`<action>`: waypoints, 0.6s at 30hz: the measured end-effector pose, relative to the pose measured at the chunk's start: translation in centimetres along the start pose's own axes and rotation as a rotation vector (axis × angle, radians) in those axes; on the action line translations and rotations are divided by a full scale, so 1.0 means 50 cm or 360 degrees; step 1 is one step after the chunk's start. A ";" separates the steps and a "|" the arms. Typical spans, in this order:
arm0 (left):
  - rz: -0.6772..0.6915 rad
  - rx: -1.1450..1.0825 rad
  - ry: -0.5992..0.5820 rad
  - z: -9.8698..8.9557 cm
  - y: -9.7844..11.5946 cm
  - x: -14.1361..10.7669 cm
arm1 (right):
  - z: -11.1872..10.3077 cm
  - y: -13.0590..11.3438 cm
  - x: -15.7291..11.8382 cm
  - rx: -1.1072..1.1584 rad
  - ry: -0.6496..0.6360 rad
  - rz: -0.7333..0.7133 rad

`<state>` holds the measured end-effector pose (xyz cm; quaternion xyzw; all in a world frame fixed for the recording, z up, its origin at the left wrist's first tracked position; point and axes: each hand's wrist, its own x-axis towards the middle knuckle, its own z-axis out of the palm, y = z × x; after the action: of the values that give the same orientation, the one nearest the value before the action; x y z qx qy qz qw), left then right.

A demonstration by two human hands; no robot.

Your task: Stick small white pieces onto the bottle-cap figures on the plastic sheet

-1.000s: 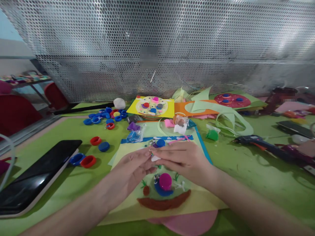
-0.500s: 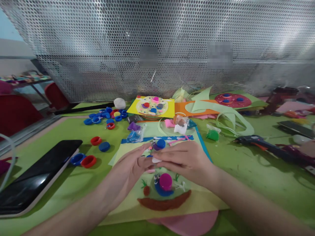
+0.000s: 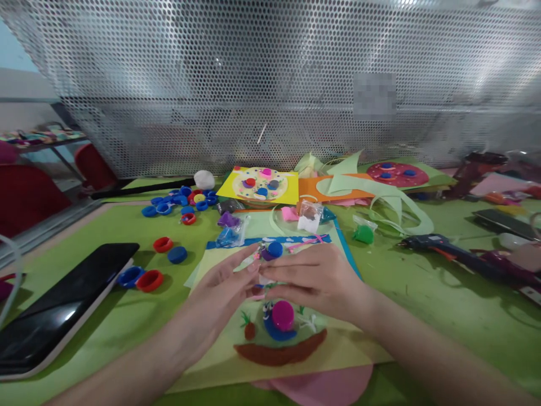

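Both hands meet over a pale yellow paper sheet point(image 3: 203, 361) decorated with clay shapes and bottle caps. My left hand point(image 3: 224, 287) pinches a small piece of white clay point(image 3: 265, 277) from the left, its thumb and fingers bent together. From the other side, the fingers of my right hand point(image 3: 319, 276) close on the same piece, hiding most of it. Below them on the sheet is a snail with a blue clay body and a magenta cap point(image 3: 283, 315) for its shell. A brown clay strip point(image 3: 281, 352) curves beneath it. Beyond the fingertips sits a blue cap point(image 3: 275, 250).
A black phone point(image 3: 71, 299) and loose bottle caps point(image 3: 150, 280) lie at left. Small clay packets point(image 3: 230, 232) rest behind the sheet. Further right are a green clay packet point(image 3: 364, 234) and a glue gun point(image 3: 448, 248). A perforated metal panel point(image 3: 270, 73) stands behind.
My left thumb and fingers have shifted over the white clay, covering more of it. My right hand stays almost in place. The whole view has moved slightly.
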<state>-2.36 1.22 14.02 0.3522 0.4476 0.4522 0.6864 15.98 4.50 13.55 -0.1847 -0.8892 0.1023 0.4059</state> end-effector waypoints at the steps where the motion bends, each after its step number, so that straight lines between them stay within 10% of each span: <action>1: 0.0003 0.0016 -0.0006 0.000 0.001 0.000 | 0.000 0.001 0.000 0.0050 -0.0018 0.0038; 18: 0.0113 0.0326 -0.0090 0.004 0.010 -0.007 | 0.005 0.001 0.000 0.0328 -0.0023 0.0731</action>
<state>-2.42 1.06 14.64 0.4487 0.4592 0.4181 0.6427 15.82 4.54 13.39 -0.3388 -0.8116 0.2834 0.3823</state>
